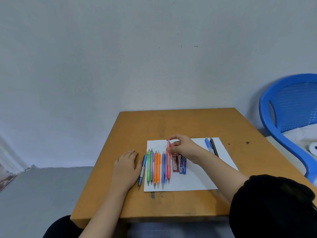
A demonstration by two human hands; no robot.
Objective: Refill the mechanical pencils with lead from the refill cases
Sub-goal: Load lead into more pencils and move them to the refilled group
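Several coloured mechanical pencils lie side by side on a white paper sheet [197, 179]: a blue one [142, 170], green [148, 166], purple [152, 166], two orange [156, 169], another blue [163, 169] and pink ones. My right hand [181, 146] pinches the top of a pink pencil [169, 162] in the row. Beside them lie a red lead refill case [175, 163] and a blue lead refill case [182, 166]. My left hand [127, 166] rests flat on the table, left of the pencils.
A blue pencil [208, 144] and a black pencil [214, 147] lie at the sheet's far right corner. The wooden table [171, 122] stands against a grey wall. A blue plastic chair [288, 114] stands to the right.
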